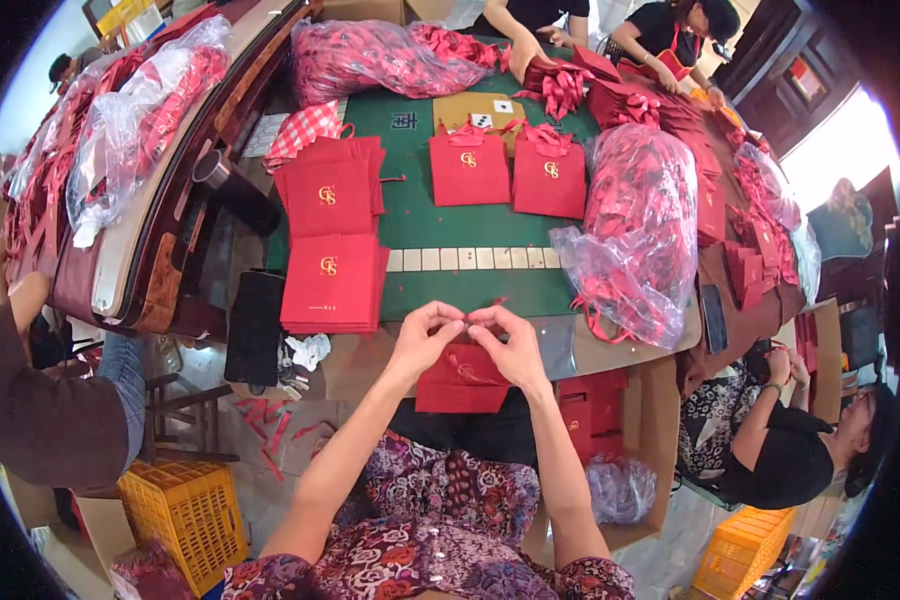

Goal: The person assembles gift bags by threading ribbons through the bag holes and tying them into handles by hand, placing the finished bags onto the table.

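My left hand and my right hand meet at the table's near edge, thumbs and fingertips pinched close together. What they pinch is too small and partly hidden to make out. Right below them a red paper gift bag lies at my lap, with a thin ribbon across its upper part. To the left of my hands a stack of red gift bags with gold lettering lies on the table, a second stack behind it. Farther back two red bags with ribbon bows lie side by side.
On the green table a row of pale tiles runs across. Plastic-wrapped red bundles lie right and far back. A black tumbler and a black pouch are on the left. A box stands below right. Co-workers sit around.
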Demonstrator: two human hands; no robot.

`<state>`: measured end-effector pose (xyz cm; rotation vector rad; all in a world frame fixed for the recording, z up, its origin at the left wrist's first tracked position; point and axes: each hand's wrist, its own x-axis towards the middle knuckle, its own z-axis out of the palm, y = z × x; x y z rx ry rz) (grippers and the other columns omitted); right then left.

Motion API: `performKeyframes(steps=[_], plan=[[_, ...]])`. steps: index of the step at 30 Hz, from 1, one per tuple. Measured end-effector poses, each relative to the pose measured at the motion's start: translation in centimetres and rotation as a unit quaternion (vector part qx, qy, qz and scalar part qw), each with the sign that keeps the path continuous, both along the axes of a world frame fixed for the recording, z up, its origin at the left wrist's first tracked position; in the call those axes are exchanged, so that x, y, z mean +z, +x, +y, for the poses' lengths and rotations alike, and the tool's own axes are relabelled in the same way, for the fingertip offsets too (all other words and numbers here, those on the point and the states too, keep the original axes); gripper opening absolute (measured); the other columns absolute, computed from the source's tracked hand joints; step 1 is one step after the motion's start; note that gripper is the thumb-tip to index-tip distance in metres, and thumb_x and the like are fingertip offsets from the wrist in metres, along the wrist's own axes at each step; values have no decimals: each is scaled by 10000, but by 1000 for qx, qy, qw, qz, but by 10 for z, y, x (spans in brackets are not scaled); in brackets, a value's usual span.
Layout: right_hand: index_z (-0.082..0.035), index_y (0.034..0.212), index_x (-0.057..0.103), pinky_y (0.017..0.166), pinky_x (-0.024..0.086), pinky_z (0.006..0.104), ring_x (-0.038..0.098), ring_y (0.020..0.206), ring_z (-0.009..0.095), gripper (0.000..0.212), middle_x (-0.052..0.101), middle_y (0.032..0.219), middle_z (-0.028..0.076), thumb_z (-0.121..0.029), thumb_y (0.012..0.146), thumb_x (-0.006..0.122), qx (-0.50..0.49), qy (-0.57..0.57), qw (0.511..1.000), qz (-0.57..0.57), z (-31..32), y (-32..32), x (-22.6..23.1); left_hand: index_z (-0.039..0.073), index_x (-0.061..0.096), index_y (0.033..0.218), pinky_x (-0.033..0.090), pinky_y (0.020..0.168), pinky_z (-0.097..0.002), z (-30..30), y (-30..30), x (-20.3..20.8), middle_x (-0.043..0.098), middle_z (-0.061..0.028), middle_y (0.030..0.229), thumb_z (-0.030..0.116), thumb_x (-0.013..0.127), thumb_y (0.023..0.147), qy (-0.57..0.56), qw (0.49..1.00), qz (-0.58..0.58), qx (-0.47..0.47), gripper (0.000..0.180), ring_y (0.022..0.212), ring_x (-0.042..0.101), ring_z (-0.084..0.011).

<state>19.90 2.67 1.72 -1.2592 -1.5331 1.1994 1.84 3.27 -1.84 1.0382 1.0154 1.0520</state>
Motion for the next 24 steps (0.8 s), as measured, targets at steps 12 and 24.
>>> performKeyframes(steps=[12, 24], plan=[[-15, 1004, 698, 715, 518, 242, 647, 794, 78, 114, 712, 878, 26, -70, 905, 706, -1, -58, 995, 80, 1, 2, -11, -2, 621, 975, 508, 782, -227, -4, 4, 6, 686, -27, 896, 5, 644, 923, 36, 994, 97, -22, 58, 851, 640, -72], [-55, 998, 647, 643, 426, 208, 541, 719, 28, 80, 624, 805, -52, -128, 963, 646, -65, -102, 980, 160, -2, 34, -24, 35, 454, 1322, 517, 908, -420, -42, -19, 12, 659, -204, 1144, 251, 790, 848, 107, 952, 278, -71, 620, 1079, 656, -287]])
